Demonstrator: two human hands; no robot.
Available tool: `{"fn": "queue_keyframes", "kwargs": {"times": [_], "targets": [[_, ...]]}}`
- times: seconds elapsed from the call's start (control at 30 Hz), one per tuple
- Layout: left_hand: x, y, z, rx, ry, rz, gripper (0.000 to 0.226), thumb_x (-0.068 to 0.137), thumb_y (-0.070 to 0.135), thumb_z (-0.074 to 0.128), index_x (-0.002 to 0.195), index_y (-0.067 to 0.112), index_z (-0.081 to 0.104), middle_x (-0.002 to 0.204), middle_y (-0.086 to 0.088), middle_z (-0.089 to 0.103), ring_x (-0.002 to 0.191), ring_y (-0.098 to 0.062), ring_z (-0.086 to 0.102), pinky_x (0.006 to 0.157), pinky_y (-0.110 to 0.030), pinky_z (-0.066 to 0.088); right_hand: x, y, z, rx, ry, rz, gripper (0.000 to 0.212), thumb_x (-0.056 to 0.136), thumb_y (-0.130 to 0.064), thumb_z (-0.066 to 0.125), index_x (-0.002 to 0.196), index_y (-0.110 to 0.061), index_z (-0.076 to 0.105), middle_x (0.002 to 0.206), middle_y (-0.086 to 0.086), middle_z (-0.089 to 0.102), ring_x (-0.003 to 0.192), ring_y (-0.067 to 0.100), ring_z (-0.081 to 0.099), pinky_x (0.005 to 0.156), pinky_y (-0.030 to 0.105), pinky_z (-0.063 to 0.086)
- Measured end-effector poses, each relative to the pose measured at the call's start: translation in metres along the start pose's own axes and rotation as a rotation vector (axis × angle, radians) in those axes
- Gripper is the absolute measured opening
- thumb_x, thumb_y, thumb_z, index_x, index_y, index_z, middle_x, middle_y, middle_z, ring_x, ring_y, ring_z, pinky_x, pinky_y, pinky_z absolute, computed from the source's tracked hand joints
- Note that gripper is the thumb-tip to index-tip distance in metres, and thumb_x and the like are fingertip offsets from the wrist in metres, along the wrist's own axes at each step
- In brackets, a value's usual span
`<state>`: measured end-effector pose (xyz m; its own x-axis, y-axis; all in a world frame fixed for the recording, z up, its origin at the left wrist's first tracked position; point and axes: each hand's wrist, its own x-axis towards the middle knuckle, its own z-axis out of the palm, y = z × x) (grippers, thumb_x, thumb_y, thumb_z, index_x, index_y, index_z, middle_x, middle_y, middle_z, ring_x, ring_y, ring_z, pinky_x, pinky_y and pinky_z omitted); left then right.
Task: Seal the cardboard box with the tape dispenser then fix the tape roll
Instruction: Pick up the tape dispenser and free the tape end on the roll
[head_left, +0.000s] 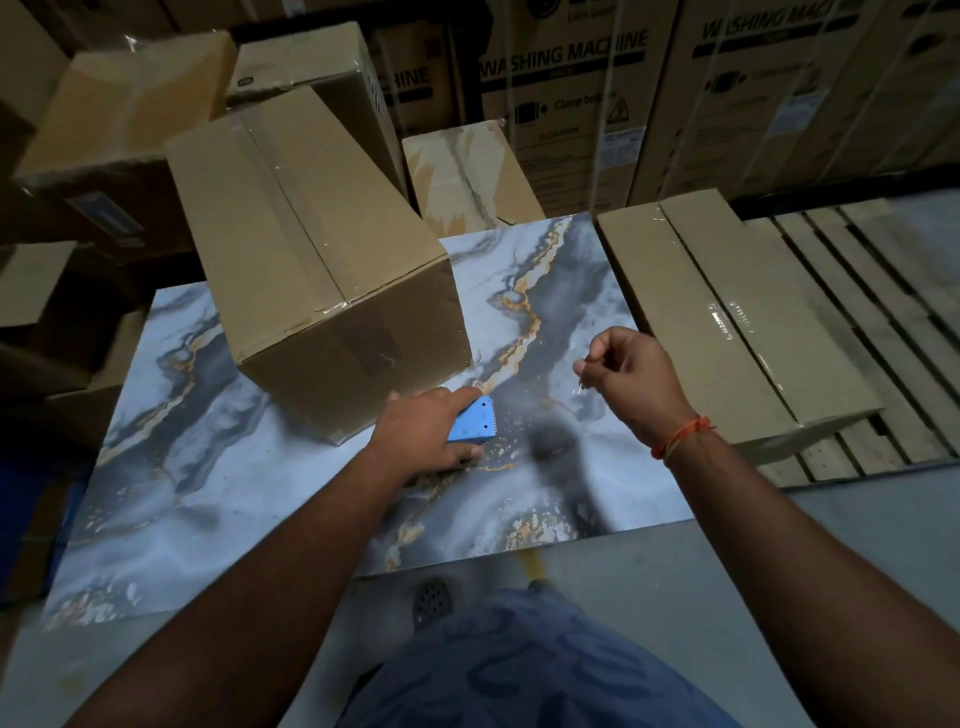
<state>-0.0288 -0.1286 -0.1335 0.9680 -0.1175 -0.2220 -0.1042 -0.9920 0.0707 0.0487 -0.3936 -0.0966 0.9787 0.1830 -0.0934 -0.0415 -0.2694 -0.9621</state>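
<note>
- Stood on a marble-patterned grey, white and gold tabletop (218, 499): a tall brown cardboard box (311, 260), seam along its top covered with clear glossy tape, near corner pointing toward the camera.
- Gripped in the left hand (426, 431), just beside the box's near lower corner: a blue plastic tape dispenser (475, 421), toothed cutting edge facing right, most of its body hidden under the fingers.
- Roll inside the dispenser hidden; its condition could not be told.
- Raised above the tabletop to the right, well apart from the box: the right hand (631, 374), fingers curled in and pinched together near the thumb.
- Seemed pinched around a thin clear strip of tape (581, 376), marked only by faint glints at the fingertips; whether it ran across to the dispenser could not be told.
- Tied round the right wrist: an orange thread band (680, 434).
- Lay at the tabletop's right edge: a long flat brown carton (727, 312), sealed with clear tape, resting over a slatted wooden pallet (857, 291).
- Stacked behind and to the left: more brown cartons, and large boxes printed "WASHING MACHINE" (566, 52) along the back.
- Low in the frame: blue patterned clothing and a grey floor.
</note>
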Motion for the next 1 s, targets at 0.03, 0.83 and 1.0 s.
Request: {"fn": "queue_keyframes", "kwargs": {"times": [0.03, 0.83, 1.0], "targets": [[-0.002, 0.001, 0.002, -0.003, 0.003, -0.008, 0.073, 0.076, 0.071, 0.056, 0.141, 0.043, 0.038, 0.127, 0.006, 0.064, 0.117, -0.027, 0.061, 0.085, -0.041, 0.041, 0.001, 0.002, 0.000, -0.002, -0.003, 0.013, 0.026, 0.088, 0.002, 0.067, 0.076, -0.016, 0.053, 0.068, 0.003, 0.059, 0.065, 0.019, 0.064, 0.072, 0.038, 0.055], [0.019, 0.054, 0.017, -0.053, -0.072, 0.015, 0.076, 0.079, 0.072, 0.057, 0.147, 0.045, 0.037, 0.129, -0.001, 0.062, 0.116, -0.027, 0.063, 0.093, -0.037, 0.052, -0.006, 0.054, -0.037, -0.079, 0.199, 0.177, 0.033, 0.086, -0.001, 0.071, 0.073, -0.020, 0.048, 0.066, 0.007, 0.057, 0.063, 0.022, 0.066, 0.078, 0.039, 0.054], [0.046, 0.075, 0.013, 0.092, -0.155, 0.069, 0.074, 0.084, 0.068, 0.056, 0.148, 0.035, 0.038, 0.123, -0.008, 0.061, 0.112, -0.030, 0.063, 0.087, -0.037, 0.050, -0.009, 0.062, -0.040, -0.143, 0.279, 0.225, 0.030, 0.085, -0.003, 0.072, 0.075, -0.020, 0.049, 0.069, 0.008, 0.062, 0.067, 0.023, 0.068, 0.078, 0.039, 0.056]]}}
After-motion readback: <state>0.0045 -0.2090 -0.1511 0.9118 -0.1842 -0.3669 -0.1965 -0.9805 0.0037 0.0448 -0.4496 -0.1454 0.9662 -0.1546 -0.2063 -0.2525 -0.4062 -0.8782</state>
